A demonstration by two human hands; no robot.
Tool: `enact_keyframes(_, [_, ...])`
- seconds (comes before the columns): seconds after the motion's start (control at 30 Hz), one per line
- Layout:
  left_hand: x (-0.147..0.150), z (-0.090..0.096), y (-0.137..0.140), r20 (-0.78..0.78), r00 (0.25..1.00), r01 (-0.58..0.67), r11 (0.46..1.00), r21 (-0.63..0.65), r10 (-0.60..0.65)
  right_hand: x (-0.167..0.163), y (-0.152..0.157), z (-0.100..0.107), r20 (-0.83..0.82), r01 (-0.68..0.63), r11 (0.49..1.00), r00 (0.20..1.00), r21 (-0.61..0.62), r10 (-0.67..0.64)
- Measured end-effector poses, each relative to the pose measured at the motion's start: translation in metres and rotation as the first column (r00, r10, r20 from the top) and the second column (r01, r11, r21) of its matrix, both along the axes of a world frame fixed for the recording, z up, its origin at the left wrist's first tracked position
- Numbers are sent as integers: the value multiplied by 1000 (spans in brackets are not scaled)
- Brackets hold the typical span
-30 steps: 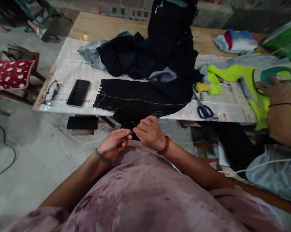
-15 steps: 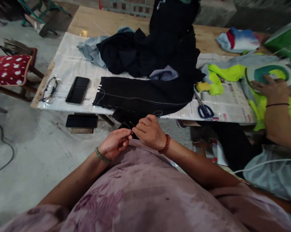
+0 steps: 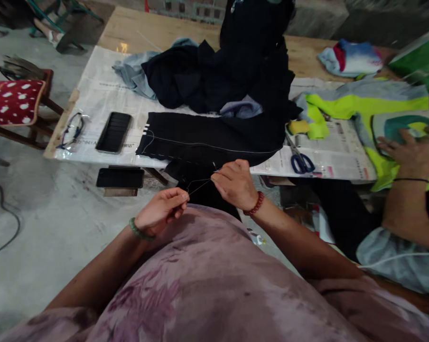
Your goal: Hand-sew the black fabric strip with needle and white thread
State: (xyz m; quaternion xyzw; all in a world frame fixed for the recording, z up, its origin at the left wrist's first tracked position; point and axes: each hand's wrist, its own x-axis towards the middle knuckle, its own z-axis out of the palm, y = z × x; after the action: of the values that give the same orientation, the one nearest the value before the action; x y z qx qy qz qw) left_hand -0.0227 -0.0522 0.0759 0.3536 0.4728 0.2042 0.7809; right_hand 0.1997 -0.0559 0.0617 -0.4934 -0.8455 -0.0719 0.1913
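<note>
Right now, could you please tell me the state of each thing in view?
Left hand: pinched on white thread.
Right hand: pinching that thread, taut.
Black stitched cloth: flat, overhanging the table edge.
Blue-handled scissors: closed.
Black phone: screen dark.

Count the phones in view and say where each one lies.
2. One phone lies on the newspaper at the table's left end, beside the glasses. The other phone rests on a low block just below the table edge. Cloth piles could hide more.
</note>
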Motion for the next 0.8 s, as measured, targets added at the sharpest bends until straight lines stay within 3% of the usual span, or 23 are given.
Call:
enact_keyframes(0.2, [-8,6,2,-28,997,67,998,18,-66,26,1,0,95,160,984,984,-80,-152])
enact_keyframes(0.37, [-8,7,1,-57,992,111,993,36,-109,44,2,6,241,364,906,919,-217,-312])
enact_keyframes(0.43, [-7,7,1,-92,987,137,989,50,-132,47,1,12,220,384,884,917,-266,-332])
enact_keyframes(0.5, [-5,8,1,-128,979,166,984,67,-156,41,-2,19,89,273,904,962,-330,-258])
enact_keyframes(0.6, [-1,11,1,-161,967,212,973,92,-196,17,-9,27,-252,-103,919,968,-379,5])
enact_keyframes(0.7, [4,16,1,-177,956,260,957,129,-235,-12,-14,23,-512,-412,834,838,-367,188])
enact_keyframes(0.8, [6,22,0,-205,947,282,946,161,-248,-31,-16,14,-631,-512,756,756,-407,172])
